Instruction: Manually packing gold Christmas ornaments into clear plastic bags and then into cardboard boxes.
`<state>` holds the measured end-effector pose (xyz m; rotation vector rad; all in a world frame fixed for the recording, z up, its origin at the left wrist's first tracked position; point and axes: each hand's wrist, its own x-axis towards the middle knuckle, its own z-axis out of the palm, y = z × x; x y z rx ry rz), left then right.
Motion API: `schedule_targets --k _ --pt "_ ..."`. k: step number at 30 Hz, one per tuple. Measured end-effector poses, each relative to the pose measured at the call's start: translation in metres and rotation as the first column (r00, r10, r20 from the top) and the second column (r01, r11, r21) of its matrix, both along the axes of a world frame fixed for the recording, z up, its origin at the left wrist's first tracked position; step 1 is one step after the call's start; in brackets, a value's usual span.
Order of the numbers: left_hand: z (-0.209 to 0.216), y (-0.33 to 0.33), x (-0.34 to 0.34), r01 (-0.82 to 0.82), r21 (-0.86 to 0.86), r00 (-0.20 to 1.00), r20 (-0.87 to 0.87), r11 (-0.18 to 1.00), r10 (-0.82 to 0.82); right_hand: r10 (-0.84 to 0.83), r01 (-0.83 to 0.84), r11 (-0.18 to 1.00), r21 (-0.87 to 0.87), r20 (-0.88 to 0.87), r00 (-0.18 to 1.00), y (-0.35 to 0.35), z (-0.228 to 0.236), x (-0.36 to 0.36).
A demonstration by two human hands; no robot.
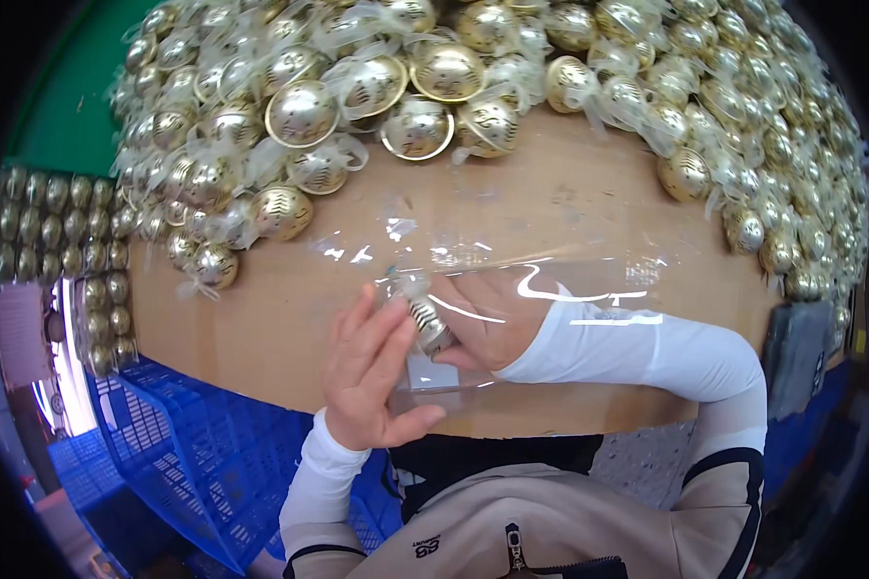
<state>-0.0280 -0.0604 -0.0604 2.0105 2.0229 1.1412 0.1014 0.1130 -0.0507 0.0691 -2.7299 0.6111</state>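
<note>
A gold ball ornament (429,325) with dark stripes and a pale ribbon lies between my two hands, close to the near edge of the cardboard tabletop. My right hand (500,311) is closed around its right side. Clear plastic film (589,294), shiny and creased, covers that hand and part of the wrist; whether it is a bag or a loose sheet, I cannot tell. At the ball's left side is my left hand (365,372), open, with its fingers stretched out and the thumb apart. Its fingertips are beside the ball and the film's edge.
Heaps of similar gold balls (302,113) with sheer ribbons line the far side and right side of the cardboard (232,338). Packed rows of balls (53,227) stand at the left. Blue plastic crates (179,439) sit below left, and a dark grey object (798,347) at the right edge.
</note>
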Motion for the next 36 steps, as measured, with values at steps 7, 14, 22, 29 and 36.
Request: schedule_targets --k 7,14,22,29,36 --pt "0.0 0.0 0.002 0.032 0.03 0.999 -0.036 0.999 -0.031 -0.027 0.03 0.989 -0.142 0.02 0.999 0.001 -0.017 -0.005" --pt "0.0 0.0 0.003 0.004 0.062 0.999 -0.036 0.998 -0.002 -0.024 -0.015 0.979 -0.202 -0.19 0.981 0.002 -0.022 0.0" --pt "0.007 -0.002 0.01 -0.064 -0.003 0.99 -0.123 0.998 0.064 0.098 -0.111 0.982 -0.151 -0.086 0.991 0.017 -0.004 0.019" --pt "0.007 0.001 0.013 -0.058 -0.007 0.991 -0.12 0.998 0.057 -0.242 0.352 0.809 0.47 -0.279 0.929 0.095 0.0 0.134" --pt "0.002 0.0 0.012 -0.049 0.018 0.996 -0.07 0.999 0.05 -0.907 0.821 0.379 0.426 0.345 0.24 0.13 0.04 0.09"
